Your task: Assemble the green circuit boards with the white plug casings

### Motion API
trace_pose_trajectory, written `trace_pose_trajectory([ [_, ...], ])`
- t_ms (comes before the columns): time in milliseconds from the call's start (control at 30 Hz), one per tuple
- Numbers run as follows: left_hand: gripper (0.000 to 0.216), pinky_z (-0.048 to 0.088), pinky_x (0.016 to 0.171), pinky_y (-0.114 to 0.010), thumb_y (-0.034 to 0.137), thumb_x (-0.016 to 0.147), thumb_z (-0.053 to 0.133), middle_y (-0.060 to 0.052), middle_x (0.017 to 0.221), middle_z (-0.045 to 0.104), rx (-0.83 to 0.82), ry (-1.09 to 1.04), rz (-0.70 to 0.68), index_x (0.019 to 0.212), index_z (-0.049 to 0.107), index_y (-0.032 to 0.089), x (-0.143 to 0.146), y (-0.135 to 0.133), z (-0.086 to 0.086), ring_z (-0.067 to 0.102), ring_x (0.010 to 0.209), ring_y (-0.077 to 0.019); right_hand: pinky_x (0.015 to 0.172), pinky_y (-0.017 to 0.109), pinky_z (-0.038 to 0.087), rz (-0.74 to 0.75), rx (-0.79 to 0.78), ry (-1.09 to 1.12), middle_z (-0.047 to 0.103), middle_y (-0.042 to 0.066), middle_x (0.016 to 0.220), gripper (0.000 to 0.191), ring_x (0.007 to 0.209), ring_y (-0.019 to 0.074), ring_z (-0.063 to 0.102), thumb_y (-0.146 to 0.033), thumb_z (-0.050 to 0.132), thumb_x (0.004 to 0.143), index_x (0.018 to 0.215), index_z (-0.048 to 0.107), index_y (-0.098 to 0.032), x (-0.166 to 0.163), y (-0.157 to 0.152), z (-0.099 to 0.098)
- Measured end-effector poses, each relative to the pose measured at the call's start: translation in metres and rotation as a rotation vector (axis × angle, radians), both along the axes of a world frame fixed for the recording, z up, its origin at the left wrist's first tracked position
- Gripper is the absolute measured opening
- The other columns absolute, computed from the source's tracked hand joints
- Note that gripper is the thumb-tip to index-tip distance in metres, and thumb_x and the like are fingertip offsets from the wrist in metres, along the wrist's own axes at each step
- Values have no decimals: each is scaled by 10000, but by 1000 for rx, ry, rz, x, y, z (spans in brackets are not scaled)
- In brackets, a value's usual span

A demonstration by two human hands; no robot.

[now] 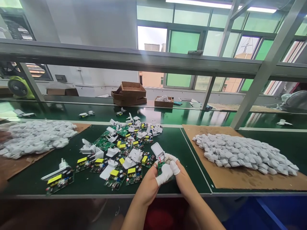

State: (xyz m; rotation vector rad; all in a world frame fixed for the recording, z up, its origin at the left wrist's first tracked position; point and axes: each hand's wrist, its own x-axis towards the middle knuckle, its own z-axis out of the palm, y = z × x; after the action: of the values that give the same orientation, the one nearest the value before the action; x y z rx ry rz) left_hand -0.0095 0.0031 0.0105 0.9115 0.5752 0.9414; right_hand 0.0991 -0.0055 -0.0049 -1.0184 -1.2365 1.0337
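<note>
Circuit board (160, 166): where is it just now?

Held up near the worktop's (171, 134) front edge, right of the heap of boards (114, 173). A white cover (157, 150) tilts up at its far side, with thin wires (160, 158) between them.

And the fingers?

On the left hand (151, 179) they look to be pinching the board. On the right hand (181, 178) they are bent in close beside it; I cannot tell what they pinch, because the hands hide it.

Which step would you call this?

Close two-handed work on one wired piece, I'd judge, the cover standing apart from the board.

What would the next move call for?

A steady left hold, I'd say, with the right fingers working gently so the wires aren't strained.
</note>
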Motion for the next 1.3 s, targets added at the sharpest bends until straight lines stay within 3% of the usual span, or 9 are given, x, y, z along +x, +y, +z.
trace_pose_trajectory([
  [200, 411, 395, 771, -315, 164, 585, 620, -42, 954, 576, -54, -107, -100, 981, 522, 214, -1, 0, 0, 502, 894, -192, 814, 295, 360, 29, 17, 58, 543, 36, 977, 408, 906, 181, 477, -481, 453, 713, 996, 481, -188, 2, -1, 3],
  [333, 345, 392, 762, -306, 221, 632, 582, -30, 952, 575, -76, -100, -50, 973, 528, 232, 0, 1, -2, 496, 895, -180, 717, 256, 397, 31, 9, 39, 573, 10, 876, 300, 793, 159, 515, -355, 534, 685, 932, 506, -187, 1, 0, 4],
  [467, 369, 397, 742, -295, 231, 615, 598, -33, 953, 573, -73, -39, -30, 977, 528, 237, 2, -1, 0, 493, 889, -178, 643, 257, 403, -31, -13, 37, 580, 17, 812, 289, 707, 158, 519, -384, 484, 706, 895, 523, -170, 1, 5, 1],
  [600, 418, 415, 692, -299, 230, 595, 605, -51, 875, 593, -123, -47, 22, 1002, 515, 209, 4, -2, 4, 521, 798, -171, 713, 292, 388, -95, -57, 45, 576, 39, 848, 371, 772, 177, 507, -467, 382, 743, 893, 533, -163, 0, 6, 1],
  [800, 405, 423, 645, -264, 240, 588, 603, -40, 825, 603, -176, -129, 138, 981, 519, 186, 7, 4, 1, 529, 736, -149, 889, 276, 288, 84, 29, -79, 498, 38, 1056, 385, 994, 156, 417, -368, 492, 720, 1050, 431, -178, 0, 3, 4],
  [1000, 365, 422, 615, -223, 227, 585, 604, -37, 799, 605, -191, -109, 192, 937, 535, 159, 7, 6, -1, 535, 729, -138, 864, 305, 330, 138, 25, -226, 466, 69, 1095, 512, 972, 162, 440, -291, 528, 708, 1147, 307, -147, 1, -1, 0],
  [1133, 355, 422, 604, -213, 219, 608, 587, -35, 778, 608, -202, -118, 195, 952, 522, 162, 7, 6, -1, 539, 714, -131, 881, 294, 321, 165, 59, -201, 440, 54, 1124, 614, 1001, 159, 417, -254, 605, 645, 1164, 287, -173, 0, -2, 2],
  [1300, 272, 428, 602, -219, 223, 653, 542, -23, 781, 606, -187, -90, 208, 920, 531, 174, 10, 7, 0, 539, 723, -128, 906, 297, 293, 125, 61, -118, 461, 49, 1103, 429, 1018, 149, 405, -300, 492, 743, 1132, 357, -183, 0, 0, 5],
])
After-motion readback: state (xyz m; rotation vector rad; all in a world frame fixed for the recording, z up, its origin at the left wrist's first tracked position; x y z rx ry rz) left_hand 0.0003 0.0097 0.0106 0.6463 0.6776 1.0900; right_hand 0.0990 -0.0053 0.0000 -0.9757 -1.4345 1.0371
